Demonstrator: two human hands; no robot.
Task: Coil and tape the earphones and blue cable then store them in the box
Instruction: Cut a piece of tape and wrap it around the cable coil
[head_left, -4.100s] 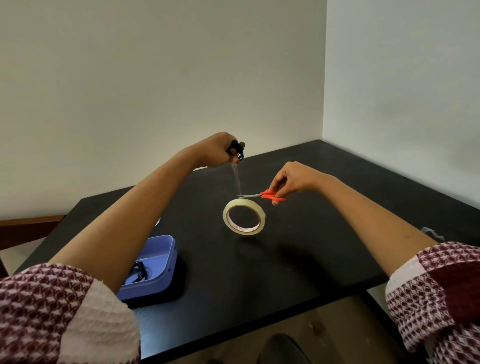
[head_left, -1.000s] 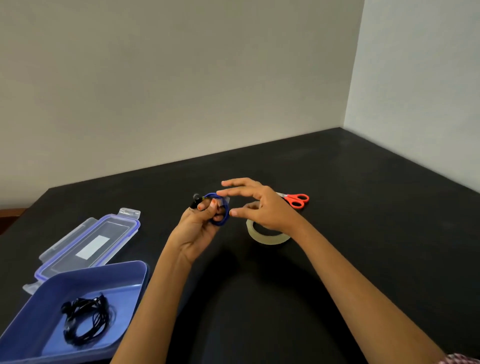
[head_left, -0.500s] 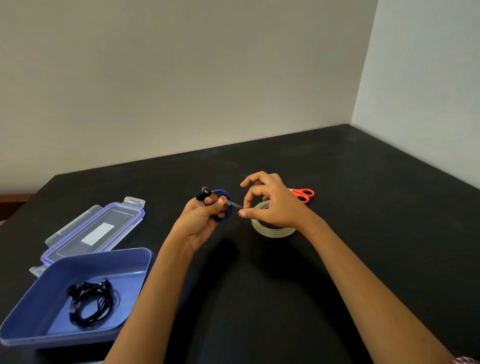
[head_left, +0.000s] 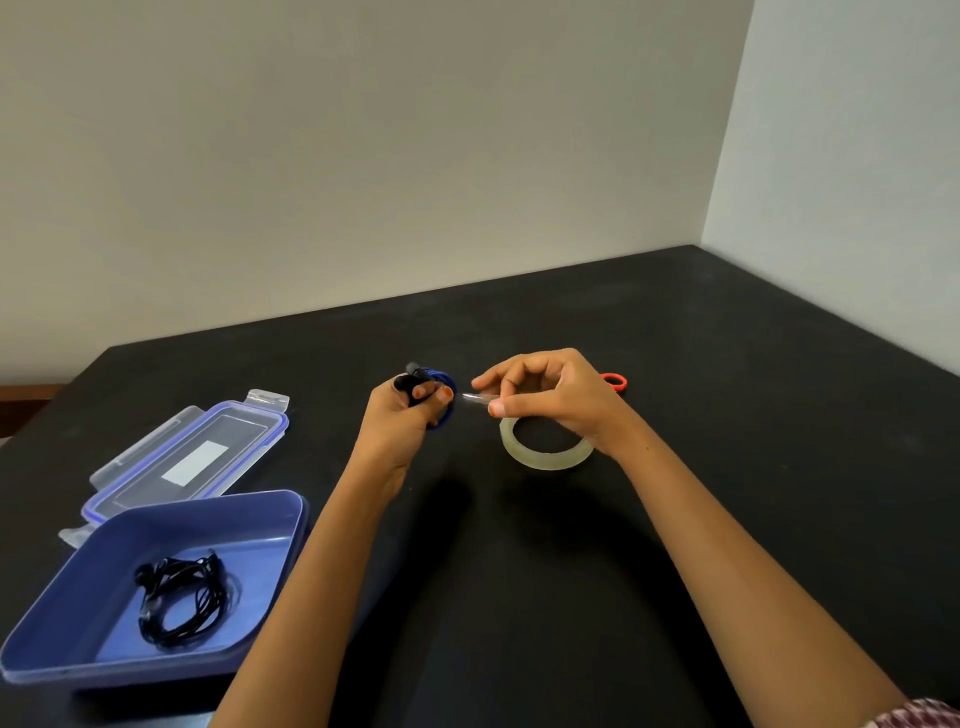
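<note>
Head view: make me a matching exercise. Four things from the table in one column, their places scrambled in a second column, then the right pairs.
Things:
1. earphones
2. blue cable
3. tape roll
4. scissors

Places:
A. flat on the table under the right hand
B. coiled in the open box
C. behind the right hand, mostly hidden
D. gripped in the left hand

Pairs: 1-B, 2-D, 3-A, 4-C

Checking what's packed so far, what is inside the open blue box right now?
Inside the blue box lies only the coiled black earphones. The blue cable is outside it, held in the left hand. The box's near wall hides a strip of its floor.
</note>
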